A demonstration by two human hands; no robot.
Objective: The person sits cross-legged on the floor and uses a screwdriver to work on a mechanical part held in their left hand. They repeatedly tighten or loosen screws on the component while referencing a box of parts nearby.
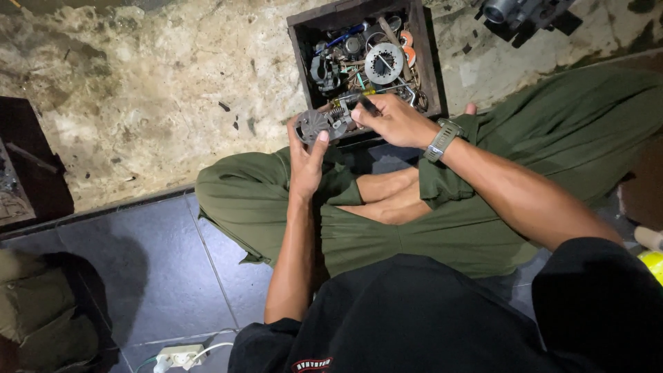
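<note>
My left hand (306,157) grips a small grey metal part with a round toothed disc (316,124), held above my crossed legs. My right hand (395,121), with a grey watch on its wrist, is closed on a slim screwdriver-like tool (356,98) with a yellow-green handle; the tool's tip meets the metal part. Both hands are just in front of a dark wooden box (431,65) full of gears, discs and loose metal pieces.
I sit cross-legged in green trousers (552,131) on dark floor tiles (159,269) beside a rough pale concrete patch (159,90). A dark object (27,173) lies at left, a white power strip (181,356) at the bottom, machine parts (518,14) at top right.
</note>
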